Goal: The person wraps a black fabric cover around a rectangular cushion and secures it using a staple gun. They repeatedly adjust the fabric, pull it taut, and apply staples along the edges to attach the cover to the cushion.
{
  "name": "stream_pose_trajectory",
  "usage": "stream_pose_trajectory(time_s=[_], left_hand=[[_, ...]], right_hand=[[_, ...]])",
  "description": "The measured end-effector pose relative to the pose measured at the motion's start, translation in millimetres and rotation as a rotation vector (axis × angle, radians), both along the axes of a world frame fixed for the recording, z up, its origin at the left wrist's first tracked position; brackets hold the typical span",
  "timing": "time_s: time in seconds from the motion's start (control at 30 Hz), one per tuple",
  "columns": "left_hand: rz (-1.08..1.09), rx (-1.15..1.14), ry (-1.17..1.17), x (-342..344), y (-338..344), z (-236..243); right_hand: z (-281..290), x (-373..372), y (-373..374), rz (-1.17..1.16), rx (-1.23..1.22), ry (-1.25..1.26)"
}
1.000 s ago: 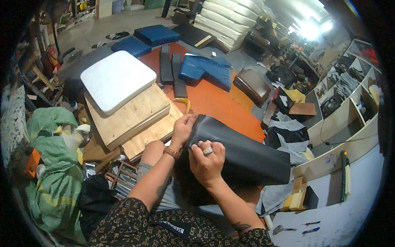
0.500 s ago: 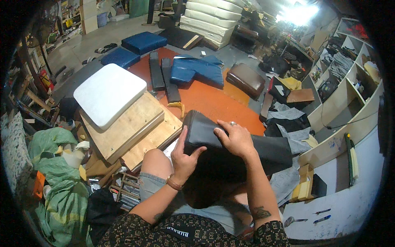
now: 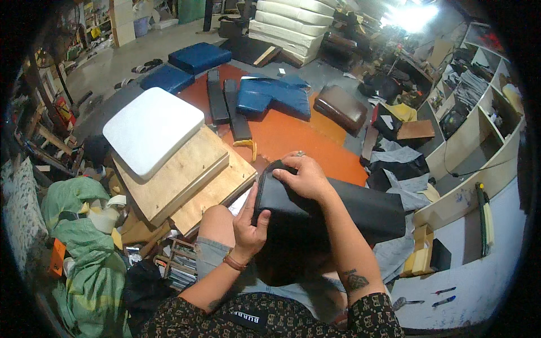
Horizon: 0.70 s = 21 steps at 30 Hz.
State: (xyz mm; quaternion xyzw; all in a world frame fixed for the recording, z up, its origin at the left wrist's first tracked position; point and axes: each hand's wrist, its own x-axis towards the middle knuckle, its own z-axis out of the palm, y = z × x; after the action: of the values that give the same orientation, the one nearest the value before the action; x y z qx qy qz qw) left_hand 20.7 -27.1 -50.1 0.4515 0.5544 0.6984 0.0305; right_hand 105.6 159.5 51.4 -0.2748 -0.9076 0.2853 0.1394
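Observation:
A long cushion covered in black leather-like material lies across my lap, its left end raised toward me. My left hand holds that end, its fingers stretched along the side edge and its thumb on the near face. My right hand reaches over the top and grips the far left corner, the thumb pressing the cover near a seam and the fingers curled beyond the edge. Part of the right fingers is hidden behind the corner. The cushion's lower part falls in dark shadow.
A white foam cushion rests on wooden boards at left. Blue pieces, black strips and a brown cushion lie on orange sheeting. Shelves and tools are at right, a green sack at left.
My right hand has slid left along the top to the far corner, its thumb now at the edge. The cushion has turned slightly, and my left hand has shifted a little lower.

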Motion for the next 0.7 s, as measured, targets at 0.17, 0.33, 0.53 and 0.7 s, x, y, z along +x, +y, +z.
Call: stream_pose_trajectory(time_s=[0.17,0.33,0.53,0.7], left_hand=[[0.11,-0.057,0.098,6.6,-3.1,1.2],[0.014,-0.048,0.012,-9.4,-10.2,-10.3],[-0.189,-0.087,-0.178,-21.7,-15.6,-7.1],[-0.288,-0.127,-0.197,-7.7,-7.3,-1.0]], right_hand=[[14.8,3.9,-28.1,-0.057,0.006,-0.019],[13.7,-0.5,-37.5,-0.08,0.051,-0.027],[10.5,-2.9,-31.9,-0.05,0.123,-0.02],[12.8,-1.8,-19.8,0.003,0.108,-0.063]])
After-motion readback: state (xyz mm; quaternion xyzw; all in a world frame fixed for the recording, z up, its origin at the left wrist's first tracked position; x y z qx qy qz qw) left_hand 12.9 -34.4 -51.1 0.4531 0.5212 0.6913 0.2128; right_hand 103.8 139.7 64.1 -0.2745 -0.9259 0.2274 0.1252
